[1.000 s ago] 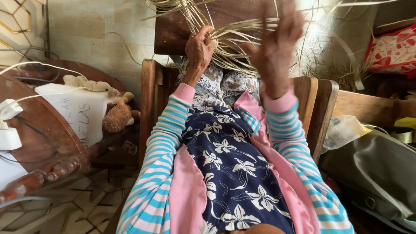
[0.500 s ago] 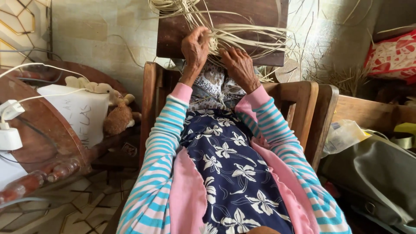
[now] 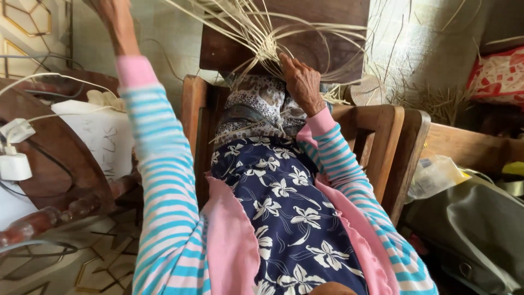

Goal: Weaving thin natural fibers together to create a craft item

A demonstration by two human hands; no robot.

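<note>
A bundle of pale straw strands (image 3: 262, 46) fans out from a woven knot lying against a dark wooden board (image 3: 327, 27) propped on my lap. My right hand (image 3: 301, 83) presses on the knot's right side, fingers curled over the straw. My left hand (image 3: 109, 16) is raised high at the upper left, far from the knot. The frame's top edge cuts it off, so its fingers are hidden. Both arms are in pink and blue striped sleeves, and a dark floral cloth (image 3: 284, 218) covers my lap.
A wooden chair (image 3: 382, 142) stands in front of my knees. At the left is a round wooden table (image 3: 49, 164) with a white charger (image 3: 15, 164), cables and a white paper bag (image 3: 103, 136). A grey bag (image 3: 475, 229), a plastic bag (image 3: 436, 175) and a red cushion (image 3: 499, 74) are at the right.
My left hand has left the straw knot and swung up and out to the upper left. My right hand stays on the knot. The view has shifted slightly.
</note>
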